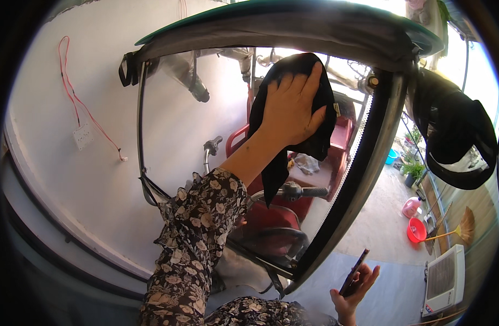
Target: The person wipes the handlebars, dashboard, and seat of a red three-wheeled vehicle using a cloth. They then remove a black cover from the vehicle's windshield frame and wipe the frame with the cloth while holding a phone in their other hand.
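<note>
My left hand [292, 106] lies spread flat on a black cloth [325, 134], pressing it against the clear windshield [233, 102] of a red three-wheeled vehicle. The cloth hangs down in a point below my wrist. Low on the right, my right hand [353, 289] holds a thin dark phone-like object [354, 273], seen edge-on. Behind the windshield are handlebars with a black grip [314, 191] and a red seat [339, 134]. A dark canopy [282, 34] with a green edge tops the metal frame.
Black fabric [457, 126] hangs from the frame at right. Along the right wall stand an air-conditioner unit [443, 281], a straw broom [465, 228], a red basin [416, 230], a pink jug [411, 207] and potted plants [412, 169]. A red cord [90, 114] hangs on the white wall at left.
</note>
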A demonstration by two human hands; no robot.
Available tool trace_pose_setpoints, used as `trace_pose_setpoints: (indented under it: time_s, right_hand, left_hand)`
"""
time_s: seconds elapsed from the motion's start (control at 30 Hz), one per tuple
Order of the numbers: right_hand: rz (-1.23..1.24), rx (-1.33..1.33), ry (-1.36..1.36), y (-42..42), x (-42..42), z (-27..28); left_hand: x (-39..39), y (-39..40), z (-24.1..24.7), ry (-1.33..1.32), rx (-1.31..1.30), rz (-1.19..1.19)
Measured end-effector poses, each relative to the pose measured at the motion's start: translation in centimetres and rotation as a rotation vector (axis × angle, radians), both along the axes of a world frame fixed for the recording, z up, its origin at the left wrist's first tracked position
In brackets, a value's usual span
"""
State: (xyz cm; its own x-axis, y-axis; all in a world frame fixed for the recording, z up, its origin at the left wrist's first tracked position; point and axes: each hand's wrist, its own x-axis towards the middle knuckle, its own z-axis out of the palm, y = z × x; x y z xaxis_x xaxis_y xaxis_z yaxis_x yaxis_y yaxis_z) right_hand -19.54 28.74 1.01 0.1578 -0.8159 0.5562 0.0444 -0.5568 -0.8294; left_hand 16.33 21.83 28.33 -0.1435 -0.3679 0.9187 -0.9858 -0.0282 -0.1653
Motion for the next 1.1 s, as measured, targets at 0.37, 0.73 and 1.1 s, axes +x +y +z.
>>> trace_pose_setpoints:
  time_s: [0.37, 0.73, 1.1]
  right_hand:
    - [-0.005, -0.120, -0.002, 1.6, -4.1, -0.4]
    - [0.010, -0.082, -0.134, 4.5, -1.9, -2.3]
    - [-0.051, 0.019, -0.065, 7.5, -0.4, -1.6]
  left_hand:
    - [4.0, 0.4, -1.1, 0.068, -0.126, 0.084]
    - [14.7, 3.2, -1.9, 0.280, -0.162, 0.356]
    - [15.5, 4.3, -4.4, 0.338, -0.146, 0.515]
